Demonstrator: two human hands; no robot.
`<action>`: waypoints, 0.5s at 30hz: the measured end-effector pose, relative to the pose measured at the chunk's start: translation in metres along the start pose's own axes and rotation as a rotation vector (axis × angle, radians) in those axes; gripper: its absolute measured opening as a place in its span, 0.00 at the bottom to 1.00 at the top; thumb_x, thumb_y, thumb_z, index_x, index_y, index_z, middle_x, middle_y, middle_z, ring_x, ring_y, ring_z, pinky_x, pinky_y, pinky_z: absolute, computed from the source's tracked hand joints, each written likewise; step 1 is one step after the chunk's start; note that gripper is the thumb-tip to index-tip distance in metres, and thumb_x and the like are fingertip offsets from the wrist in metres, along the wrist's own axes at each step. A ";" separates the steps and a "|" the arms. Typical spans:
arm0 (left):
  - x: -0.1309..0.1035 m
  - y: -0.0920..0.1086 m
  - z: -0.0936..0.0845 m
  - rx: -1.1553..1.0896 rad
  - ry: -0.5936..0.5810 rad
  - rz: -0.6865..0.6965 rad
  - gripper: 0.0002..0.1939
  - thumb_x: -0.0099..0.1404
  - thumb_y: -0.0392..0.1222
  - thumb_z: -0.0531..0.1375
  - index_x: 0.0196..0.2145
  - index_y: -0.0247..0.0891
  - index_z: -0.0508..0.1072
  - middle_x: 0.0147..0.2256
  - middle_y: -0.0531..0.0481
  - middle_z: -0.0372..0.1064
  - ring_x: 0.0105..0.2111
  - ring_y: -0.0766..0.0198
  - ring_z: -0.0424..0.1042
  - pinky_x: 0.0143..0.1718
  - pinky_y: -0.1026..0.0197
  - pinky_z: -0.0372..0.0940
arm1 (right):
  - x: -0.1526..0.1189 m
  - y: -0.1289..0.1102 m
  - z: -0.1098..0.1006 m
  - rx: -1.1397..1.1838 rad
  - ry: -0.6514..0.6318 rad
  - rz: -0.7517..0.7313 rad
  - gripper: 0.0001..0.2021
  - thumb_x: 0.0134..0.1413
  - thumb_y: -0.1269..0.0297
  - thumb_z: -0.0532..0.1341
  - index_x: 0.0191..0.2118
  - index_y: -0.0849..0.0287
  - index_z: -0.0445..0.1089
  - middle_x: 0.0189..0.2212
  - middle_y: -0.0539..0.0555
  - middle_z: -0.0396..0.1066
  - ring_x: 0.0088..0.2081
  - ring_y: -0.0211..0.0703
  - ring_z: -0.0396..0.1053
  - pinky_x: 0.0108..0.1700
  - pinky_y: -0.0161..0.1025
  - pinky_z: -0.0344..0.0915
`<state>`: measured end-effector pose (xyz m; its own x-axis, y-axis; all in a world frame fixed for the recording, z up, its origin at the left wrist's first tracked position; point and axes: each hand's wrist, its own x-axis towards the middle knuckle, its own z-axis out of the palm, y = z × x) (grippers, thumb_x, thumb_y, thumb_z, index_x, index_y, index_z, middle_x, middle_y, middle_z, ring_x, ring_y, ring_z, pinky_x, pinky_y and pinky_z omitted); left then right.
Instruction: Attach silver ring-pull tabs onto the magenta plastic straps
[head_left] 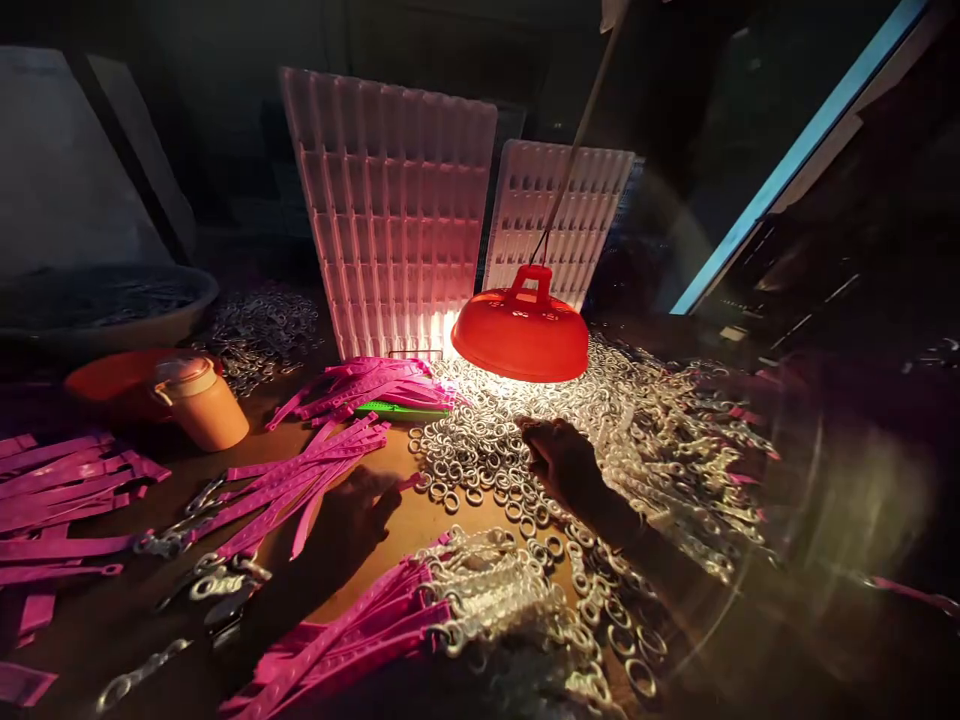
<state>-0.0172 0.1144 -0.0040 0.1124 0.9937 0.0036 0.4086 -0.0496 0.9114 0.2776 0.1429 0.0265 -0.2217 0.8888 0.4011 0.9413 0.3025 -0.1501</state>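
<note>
My right hand is over the big pile of metal rings, under the red lamp, its fingers bent at the pile; whether a ring is between them is too dark to tell. My left hand is left of the pile, above the table, fingertips together at the end of a pink strap. Behind it lie loose pink straps. Nearer me rests a bundle of pink straps joined to metal chains.
A red lamp hangs low over the rings. Two ribbed trays stand upright behind. An orange bottle, a red bowl and a large basin are at the left. More pink straps lie far left.
</note>
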 end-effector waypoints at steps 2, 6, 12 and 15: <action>-0.006 0.010 0.007 -0.008 0.025 0.034 0.19 0.59 0.54 0.56 0.40 0.38 0.74 0.29 0.48 0.64 0.21 0.66 0.62 0.19 0.64 0.57 | -0.001 -0.029 0.017 0.320 0.059 -0.073 0.16 0.48 0.76 0.55 0.43 0.60 0.71 0.34 0.56 0.72 0.35 0.45 0.68 0.38 0.39 0.64; -0.006 0.013 0.020 -0.098 0.013 0.019 0.22 0.53 0.52 0.62 0.42 0.35 0.74 0.27 0.50 0.66 0.21 0.68 0.60 0.23 0.64 0.57 | -0.002 -0.095 0.052 0.930 0.039 0.171 0.14 0.60 0.60 0.50 0.41 0.59 0.71 0.28 0.53 0.71 0.26 0.38 0.67 0.25 0.34 0.64; 0.007 -0.010 0.024 -0.489 -0.160 -0.256 0.16 0.43 0.49 0.66 0.22 0.32 0.71 0.18 0.52 0.62 0.19 0.70 0.55 0.21 0.65 0.50 | 0.013 -0.100 0.089 1.063 -0.128 0.127 0.16 0.60 0.55 0.51 0.38 0.62 0.69 0.24 0.51 0.67 0.22 0.35 0.63 0.23 0.32 0.61; 0.010 -0.017 0.018 -0.561 -0.156 -0.309 0.20 0.39 0.46 0.69 0.30 0.32 0.76 0.22 0.52 0.66 0.25 0.65 0.63 0.24 0.65 0.55 | 0.041 -0.048 0.102 0.547 0.041 -0.027 0.08 0.56 0.64 0.54 0.35 0.62 0.67 0.31 0.54 0.69 0.31 0.39 0.65 0.35 0.37 0.64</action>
<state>-0.0067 0.1238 -0.0266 0.2127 0.9254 -0.3136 -0.0863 0.3375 0.9374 0.1978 0.1997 -0.0424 -0.2238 0.8672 0.4449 0.6629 0.4700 -0.5827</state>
